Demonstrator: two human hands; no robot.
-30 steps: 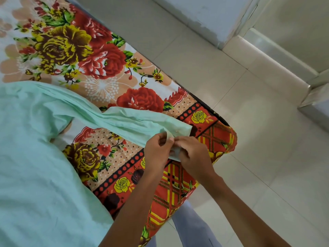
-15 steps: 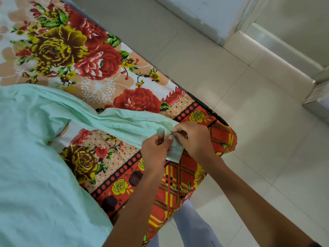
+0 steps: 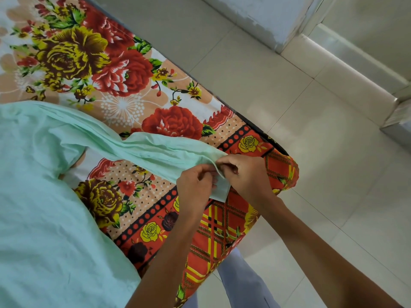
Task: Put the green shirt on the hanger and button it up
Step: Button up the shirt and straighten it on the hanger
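On one floral bedsheet [image 3: 124,70], two hands (left hand [image 3: 195,185], right hand [image 3: 246,174]) pinch one green shirt [image 3: 44,218] cuff.

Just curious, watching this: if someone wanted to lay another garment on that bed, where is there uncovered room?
Free: the floral bedsheet above the green shirt, and the patch between the shirt's body and its sleeve. Crowded: the bed's corner, where the left hand and right hand pinch the sleeve's end.

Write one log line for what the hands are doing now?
left hand: pinches sleeve cuff | right hand: pinches same cuff | green shirt: flat on floral bedsheet | hanger: unseen
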